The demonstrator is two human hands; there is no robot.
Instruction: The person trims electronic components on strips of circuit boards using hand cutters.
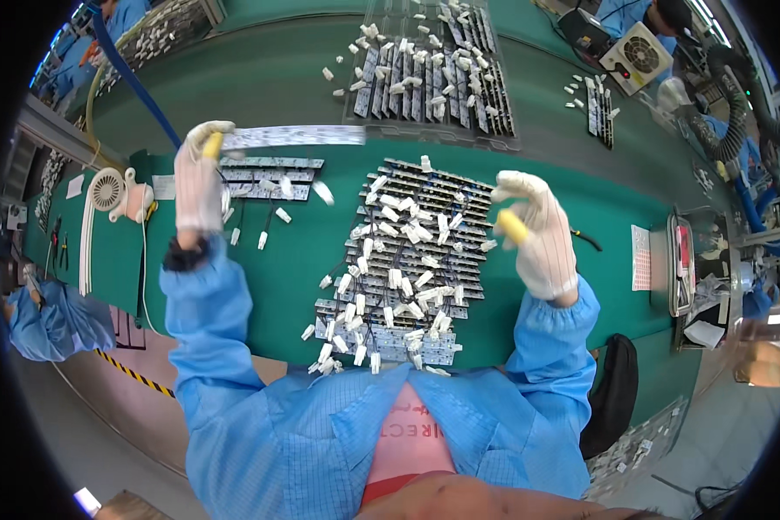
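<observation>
My left hand point(201, 178), in a white glove with a yellow thumb cover, is closed on one end of a narrow circuit board strip point(295, 135). The strip is blurred and stretches to the right, above a few similar boards point(273, 178) with white connectors on short leads. Beside the right edge of a large stack of circuit boards point(420, 251) is my right hand point(536, 238), gloved the same way. Its fingers are curved and apart from the thumb, with nothing visible between them. White connectors point(394, 279) on dark wires lie scattered over the stack.
Beyond the green mat, a clear tray point(433, 134) holds more boards and connectors. A small white fan point(108, 189) stands at left, a blower box point(637, 56) at far right. A metal-edged tray point(680, 264) sits at right. Other people in blue work nearby.
</observation>
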